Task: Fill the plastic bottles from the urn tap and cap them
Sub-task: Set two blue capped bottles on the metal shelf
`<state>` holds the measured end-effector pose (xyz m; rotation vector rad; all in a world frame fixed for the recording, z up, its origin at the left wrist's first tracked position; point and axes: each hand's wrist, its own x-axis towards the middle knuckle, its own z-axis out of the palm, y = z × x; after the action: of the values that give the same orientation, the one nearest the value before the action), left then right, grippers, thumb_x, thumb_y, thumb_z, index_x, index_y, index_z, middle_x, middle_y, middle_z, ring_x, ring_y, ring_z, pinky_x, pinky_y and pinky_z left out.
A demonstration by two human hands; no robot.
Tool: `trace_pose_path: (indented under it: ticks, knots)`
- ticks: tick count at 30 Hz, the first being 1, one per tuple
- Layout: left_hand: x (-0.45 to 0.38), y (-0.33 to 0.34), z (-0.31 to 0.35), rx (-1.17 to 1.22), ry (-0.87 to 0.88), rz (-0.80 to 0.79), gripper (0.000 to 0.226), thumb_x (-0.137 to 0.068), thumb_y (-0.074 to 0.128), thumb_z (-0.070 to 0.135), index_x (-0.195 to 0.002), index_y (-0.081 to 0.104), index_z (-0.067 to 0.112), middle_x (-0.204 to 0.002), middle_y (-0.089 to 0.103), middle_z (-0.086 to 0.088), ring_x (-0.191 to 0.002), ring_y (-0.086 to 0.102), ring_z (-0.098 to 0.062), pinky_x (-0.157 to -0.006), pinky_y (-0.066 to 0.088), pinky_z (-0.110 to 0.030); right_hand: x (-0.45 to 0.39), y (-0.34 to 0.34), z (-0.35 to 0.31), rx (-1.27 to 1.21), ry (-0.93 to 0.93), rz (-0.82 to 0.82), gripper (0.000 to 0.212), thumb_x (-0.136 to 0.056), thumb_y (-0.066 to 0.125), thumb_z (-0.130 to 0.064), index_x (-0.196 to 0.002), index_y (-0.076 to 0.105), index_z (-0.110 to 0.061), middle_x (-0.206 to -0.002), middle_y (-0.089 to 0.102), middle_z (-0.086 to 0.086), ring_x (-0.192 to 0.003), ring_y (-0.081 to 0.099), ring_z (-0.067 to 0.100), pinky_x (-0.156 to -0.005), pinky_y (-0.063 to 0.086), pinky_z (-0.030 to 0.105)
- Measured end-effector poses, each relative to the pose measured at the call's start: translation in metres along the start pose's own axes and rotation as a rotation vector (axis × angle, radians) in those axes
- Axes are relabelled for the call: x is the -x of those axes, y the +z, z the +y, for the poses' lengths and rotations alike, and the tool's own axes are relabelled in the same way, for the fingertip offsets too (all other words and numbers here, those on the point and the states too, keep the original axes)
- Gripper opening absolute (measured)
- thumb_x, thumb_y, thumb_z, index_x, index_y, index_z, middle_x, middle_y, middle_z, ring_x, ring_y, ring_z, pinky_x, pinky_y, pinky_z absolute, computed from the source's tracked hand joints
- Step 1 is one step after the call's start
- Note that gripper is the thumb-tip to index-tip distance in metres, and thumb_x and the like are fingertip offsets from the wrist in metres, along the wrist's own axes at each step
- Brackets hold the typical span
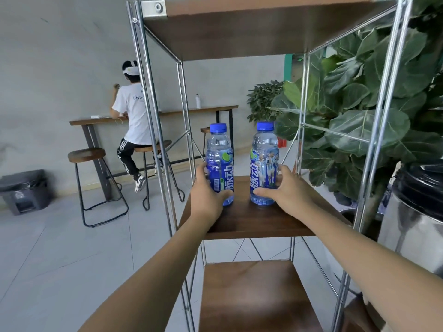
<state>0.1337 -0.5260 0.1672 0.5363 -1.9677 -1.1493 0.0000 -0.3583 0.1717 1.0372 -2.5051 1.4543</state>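
1. Left hand (208, 197): bare, with no glove, ring or watch in view.
2. Right hand (285, 191): likewise bare, nothing worn on the fingers or at the wrist.
3. Left forearm: uncovered along its whole visible length, from the wrist to the lower edge of the view; no sleeve shows.
4. Right forearm: uncovered in the same way, up to the right edge of the view; no sleeve, band or marking can be seen on it.
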Motion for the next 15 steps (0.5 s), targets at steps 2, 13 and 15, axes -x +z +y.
trace_pose_path:
  ticks: [2, 13, 15]
  knots:
    - [-0.011, 0.003, -0.002, 0.004, -0.024, 0.015, 0.094, -0.08, 0.085, 0.001, -0.153, 0.03, 0.026, -0.139, 0.062, 0.0, -0.123, 0.063, -0.017, -0.102, 0.053, -0.034, -0.013, 0.002, 0.001, -0.012, 0.01, -0.033, 0.085, -0.079, 0.087, -0.033, -0.147, 0.04, -0.017, -0.14, 0.061, 0.003, -0.102, 0.054, 0.008, -0.056, 0.037, 0.0]
    - [-0.08, 0.028, -0.015, -0.021, -0.156, 0.135, 0.096, -0.082, 0.075, -0.011, -0.157, 0.025, 0.022, -0.138, 0.06, -0.003, -0.118, 0.06, -0.02, -0.074, 0.042, -0.007, -0.09, 0.031, 0.01, -0.073, 0.006, -0.09, 0.089, -0.07, 0.093, -0.036, -0.142, 0.043, -0.018, -0.137, 0.063, 0.004, -0.101, 0.058, 0.012, -0.085, 0.042, 0.026]
    - [-0.089, 0.03, -0.021, -0.048, -0.174, 0.149, 0.097, -0.081, 0.077, -0.008, -0.157, 0.025, 0.023, -0.142, 0.059, -0.004, -0.129, 0.058, -0.024, -0.09, 0.041, -0.023, -0.099, 0.037, 0.011, -0.073, 0.007, -0.096, 0.088, -0.07, 0.093, -0.037, -0.14, 0.044, -0.017, -0.136, 0.062, 0.003, -0.101, 0.057, 0.011, -0.083, 0.042, 0.025]
